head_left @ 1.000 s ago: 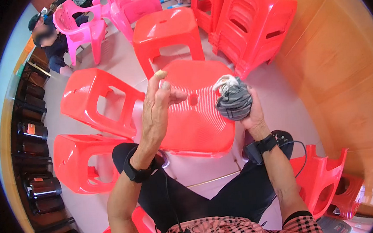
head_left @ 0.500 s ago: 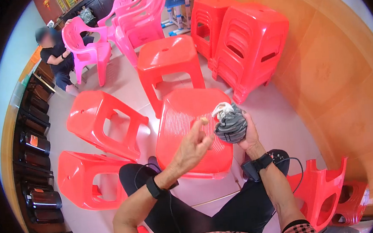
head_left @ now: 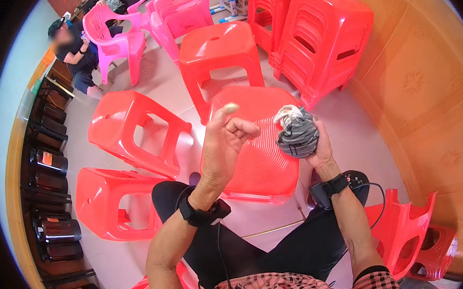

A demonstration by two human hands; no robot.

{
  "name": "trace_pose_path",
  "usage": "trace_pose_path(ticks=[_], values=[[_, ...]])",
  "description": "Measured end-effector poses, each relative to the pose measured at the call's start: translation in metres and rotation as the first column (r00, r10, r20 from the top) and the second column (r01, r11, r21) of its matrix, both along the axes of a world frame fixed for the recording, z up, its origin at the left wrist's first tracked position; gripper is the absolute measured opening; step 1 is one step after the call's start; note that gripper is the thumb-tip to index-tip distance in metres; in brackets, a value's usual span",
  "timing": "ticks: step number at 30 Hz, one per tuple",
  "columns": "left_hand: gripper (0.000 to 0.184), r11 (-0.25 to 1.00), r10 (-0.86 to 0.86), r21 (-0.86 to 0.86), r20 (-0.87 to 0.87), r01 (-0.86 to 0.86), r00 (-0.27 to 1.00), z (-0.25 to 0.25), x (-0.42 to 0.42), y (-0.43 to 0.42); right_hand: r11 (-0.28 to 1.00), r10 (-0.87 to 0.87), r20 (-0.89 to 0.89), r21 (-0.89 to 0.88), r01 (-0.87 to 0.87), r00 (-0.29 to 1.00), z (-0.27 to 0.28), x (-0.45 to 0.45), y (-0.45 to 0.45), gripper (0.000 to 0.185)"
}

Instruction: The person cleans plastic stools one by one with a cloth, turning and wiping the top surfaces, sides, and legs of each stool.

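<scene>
Right hand [head_left: 322, 145]: fingers wrapped round grey cloth bundle [head_left: 299, 138], contents hidden. Left hand [head_left: 225, 145]: fingers apart, partly curled, above red stool [head_left: 269, 168].

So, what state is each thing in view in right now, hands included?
Left hand: empty, fingers partly curled
Right hand: closed around the cloth
Cloth: bunched up, held
Middle stool: upright, seat up
Back stool: upright, unstacked
Stool stack: nested, upright
Single pink chair: upright
Pink chair stack: nested
Wristband: strapped on the right wrist
</scene>
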State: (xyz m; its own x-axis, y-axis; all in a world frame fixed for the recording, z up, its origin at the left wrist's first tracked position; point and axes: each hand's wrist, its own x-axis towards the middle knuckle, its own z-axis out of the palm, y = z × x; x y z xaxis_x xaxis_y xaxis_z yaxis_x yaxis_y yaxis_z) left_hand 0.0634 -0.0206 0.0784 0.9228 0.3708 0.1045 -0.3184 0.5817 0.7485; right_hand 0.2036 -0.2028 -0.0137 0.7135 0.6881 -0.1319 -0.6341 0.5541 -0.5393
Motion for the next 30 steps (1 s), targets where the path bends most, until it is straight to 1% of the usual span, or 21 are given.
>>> trace_pose_path(ticks=[1, 3, 4, 6, 7, 9, 10, 11, 13, 14, 15, 16, 17, 18, 19, 20, 23, 24, 26, 29, 30], values=[[0.039, 1.0, -0.003, -0.002, -0.004, 0.003, 1.0, -0.003, -0.001, 0.002, 1.0, -0.003, -0.004, -0.002, 0.003, 1.0, -0.001, 0.0, -0.001, 0.038], [0.045, 0.97, -0.24, -0.005, 0.131, 0.242, 0.962, -0.005, 0.001, 0.007, 0.999, 0.046, -0.02, 0.015, -0.045, 0.999, -0.002, 0.003, -0.001, 0.038], [0.045, 0.969, -0.246, -0.001, 0.136, 0.248, 0.96, -0.003, 0.001, 0.003, 0.999, 0.039, -0.014, 0.017, -0.039, 0.999, -0.002, 0.004, 0.0, 0.038], [0.045, 0.949, -0.29, 0.145, 0.062, 0.279, 0.955, 0.003, -0.006, -0.011, 1.0, 0.002, 0.005, 0.011, -0.002, 1.0, -0.002, 0.001, 0.001, 0.04], [0.045, 0.949, -0.291, 0.149, 0.075, 0.278, 0.954, 0.002, -0.008, -0.014, 1.0, 0.001, 0.018, 0.011, -0.001, 1.0, -0.007, 0.002, 0.002, 0.04], [0.037, 0.836, -0.395, 0.392, -0.06, 0.385, 0.917, 0.001, -0.011, -0.02, 0.999, -0.037, 0.017, -0.015, 0.038, 0.999, -0.013, 0.005, 0.002, 0.042], [0.033, 0.767, -0.445, 0.44, -0.158, 0.467, 0.881, 0.004, -0.015, -0.024, 1.0, -0.019, 0.046, -0.016, 0.02, 0.999, -0.01, 0.004, 0.002, 0.043], [0.03, 0.69, -0.477, 0.479, -0.263, 0.543, 0.838, 0.006, -0.02, -0.028, 1.0, -0.019, 0.065, -0.015, 0.02, 0.998, -0.007, 0.004, 0.0, 0.043], [0.034, 0.465, -0.498, 0.728, -0.256, 0.504, 0.829, -0.005, -0.023, -0.043, 1.0, -0.009, 0.052, -0.026, 0.011, 0.999, -0.004, 0.001, 0.003, 0.043], [0.034, 0.465, -0.491, 0.734, -0.252, 0.496, 0.834, -0.008, -0.026, -0.049, 1.0, 0.009, 0.046, -0.018, -0.008, 0.999, -0.002, 0.001, 0.002, 0.044], [0.04, 0.232, -0.483, 0.852, -0.318, 0.469, 0.816, -0.007, -0.029, -0.056, 1.0, 0.013, 0.05, -0.017, -0.012, 0.999, 0.001, 0.001, 0.003, 0.044], [0.047, -0.017, -0.459, 0.906, -0.382, 0.422, 0.802, -0.009, -0.034, -0.063, 1.0, 0.001, 0.046, -0.015, -0.001, 0.999, 0.003, -0.001, 0.003, 0.043], [0.047, -0.012, -0.46, 0.906, -0.38, 0.422, 0.803, -0.018, -0.04, -0.068, 1.0, -0.011, 0.041, -0.015, 0.012, 0.999, 0.004, -0.003, 0.003, 0.042], [0.051, -0.211, -0.428, 0.945, -0.32, 0.25, 0.845, -0.033, -0.045, -0.074, 1.0, -0.011, 0.039, -0.023, 0.012, 0.999, 0.001, -0.002, 0.003, 0.042], [0.056, -0.401, -0.413, 0.914, -0.247, 0.068, 0.876, -0.044, -0.05, -0.081, 1.0, -0.004, 0.006, -0.026, 0.004, 1.0, -0.005, 0.002, 0.003, 0.042], [0.056, -0.39, -0.418, 0.918, -0.243, 0.069, 0.875, -0.054, -0.056, -0.089, 1.0, 0.004, -0.025, -0.029, -0.005, 1.0, -0.011, 0.005, 0.002, 0.042], [0.06, -0.471, -0.456, 0.868, -0.391, 0.156, 0.8, -0.07, -0.069, -0.1, 0.999, -0.029, -0.002, -0.036, 0.029, 1.0, -0.004, 0.001, 0.003, 0.042], [0.06, -0.473, -0.451, 0.865, -0.398, 0.164, 0.799, -0.072, -0.069, -0.101, 0.999, -0.025, -0.009, -0.032, 0.024, 1.0, -0.004, 0.001, 0.003, 0.042], [0.056, -0.424, -0.458, 0.897, -0.33, 0.124, 0.826, -0.074, -0.069, -0.106, 1.0, -0.008, 0.025, -0.016, 0.008, 1.0, -0.003, 0.002, 0.002, 0.041], [0.052, -0.411, -0.414, 0.905, -0.294, 0.111, 0.862, -0.065, -0.063, -0.104, 0.999, -0.019, -0.021, -0.046, 0.018, 1.0, -0.002, 0.001, 0.002, 0.041], [0.052, -0.416, -0.405, 0.903, -0.292, 0.109, 0.866, -0.066, -0.061, -0.104, 1.0, -0.006, 0.002, -0.025, 0.006, 1.0, -0.003, 0.001, 0.002, 0.044]])
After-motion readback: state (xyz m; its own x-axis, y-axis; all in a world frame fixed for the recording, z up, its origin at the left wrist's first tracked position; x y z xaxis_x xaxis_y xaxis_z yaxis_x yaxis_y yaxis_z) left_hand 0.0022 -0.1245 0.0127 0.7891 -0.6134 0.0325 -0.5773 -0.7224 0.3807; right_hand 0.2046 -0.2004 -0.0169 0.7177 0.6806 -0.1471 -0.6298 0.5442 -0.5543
